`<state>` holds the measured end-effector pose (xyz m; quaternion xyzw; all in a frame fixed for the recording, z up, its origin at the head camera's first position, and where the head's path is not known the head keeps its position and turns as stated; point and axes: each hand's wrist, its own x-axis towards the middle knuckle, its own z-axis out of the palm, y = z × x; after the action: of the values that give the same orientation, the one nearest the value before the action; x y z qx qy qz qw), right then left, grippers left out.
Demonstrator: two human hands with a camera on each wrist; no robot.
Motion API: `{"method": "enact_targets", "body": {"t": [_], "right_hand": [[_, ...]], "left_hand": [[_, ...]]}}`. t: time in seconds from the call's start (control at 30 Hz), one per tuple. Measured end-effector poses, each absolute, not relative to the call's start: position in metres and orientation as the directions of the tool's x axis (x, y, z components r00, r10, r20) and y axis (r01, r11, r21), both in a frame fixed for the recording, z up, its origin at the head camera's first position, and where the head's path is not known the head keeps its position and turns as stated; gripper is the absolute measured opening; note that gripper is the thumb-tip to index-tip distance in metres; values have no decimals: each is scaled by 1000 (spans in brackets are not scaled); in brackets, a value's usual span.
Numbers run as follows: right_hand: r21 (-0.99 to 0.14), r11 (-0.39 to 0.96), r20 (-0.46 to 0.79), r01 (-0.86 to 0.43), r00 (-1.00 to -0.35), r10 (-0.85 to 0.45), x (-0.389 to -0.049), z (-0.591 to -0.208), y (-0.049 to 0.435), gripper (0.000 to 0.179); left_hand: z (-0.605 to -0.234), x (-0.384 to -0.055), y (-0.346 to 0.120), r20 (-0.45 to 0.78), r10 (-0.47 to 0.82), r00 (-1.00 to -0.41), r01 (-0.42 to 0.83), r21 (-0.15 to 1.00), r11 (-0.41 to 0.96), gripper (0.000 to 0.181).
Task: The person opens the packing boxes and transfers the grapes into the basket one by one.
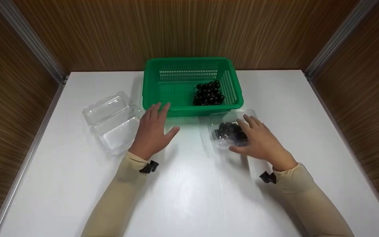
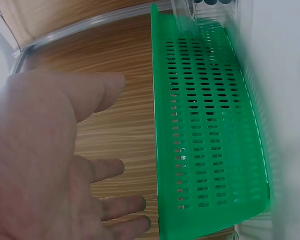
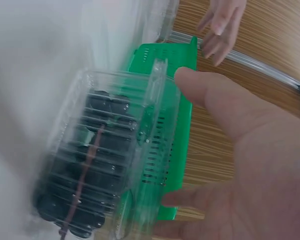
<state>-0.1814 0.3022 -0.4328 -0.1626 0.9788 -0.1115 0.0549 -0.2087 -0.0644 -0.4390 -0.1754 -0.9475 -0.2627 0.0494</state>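
Note:
Beside a clear plastic clamshell box point(image 1: 222, 142) with dark grapes point(image 1: 230, 131) inside is my right hand point(image 1: 260, 141), its thumb and fingers spread over the box's right side. The right wrist view shows a reddish-brown stem point(image 3: 87, 162) among those grapes, seen through the ribbed plastic. My left hand point(image 1: 153, 133) hovers with straight, spread fingers in front of the green basket point(image 1: 192, 111), holding nothing. In the left wrist view its palm point(image 2: 35, 155) faces the basket's slotted side. Another bunch of dark grapes point(image 1: 208, 93) lies in the basket's right half.
A second clear clamshell box point(image 1: 115, 130) lies unfolded on the white table point(image 1: 183, 197), left of my left hand. Wood-grain panels point(image 1: 189, 29) enclose the table at the back and both sides. The green basket stands near the back panel.

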Motion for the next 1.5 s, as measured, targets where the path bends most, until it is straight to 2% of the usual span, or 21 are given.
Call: {"method": "enact_targets", "body": {"t": [0.27,0.8,1.03,1.3,1.5], "right_hand": [[-222,911,-24,-347,-932,-361,-177,-437,298,91],[-168,894,34,-416,-909,-416,-155,-435,256,86],[-143,890,-5,-433,-899,-438,-146,-429,229,85],[-155,867,-67,-473,-871,-487,-145,-419,203,81],[-162,869,-82,-468,-871,-484,-147,-410,194,78]], "left_hand": [[-438,-206,-60,234,326,-916,401,489,775,79],[-426,-191,-52,96,445,-890,426,519,741,99],[-422,-183,-50,68,496,-866,466,469,750,108],[-426,-183,-52,-28,544,-838,478,443,759,112],[-430,-185,-55,-43,554,-831,485,433,760,106]]}}
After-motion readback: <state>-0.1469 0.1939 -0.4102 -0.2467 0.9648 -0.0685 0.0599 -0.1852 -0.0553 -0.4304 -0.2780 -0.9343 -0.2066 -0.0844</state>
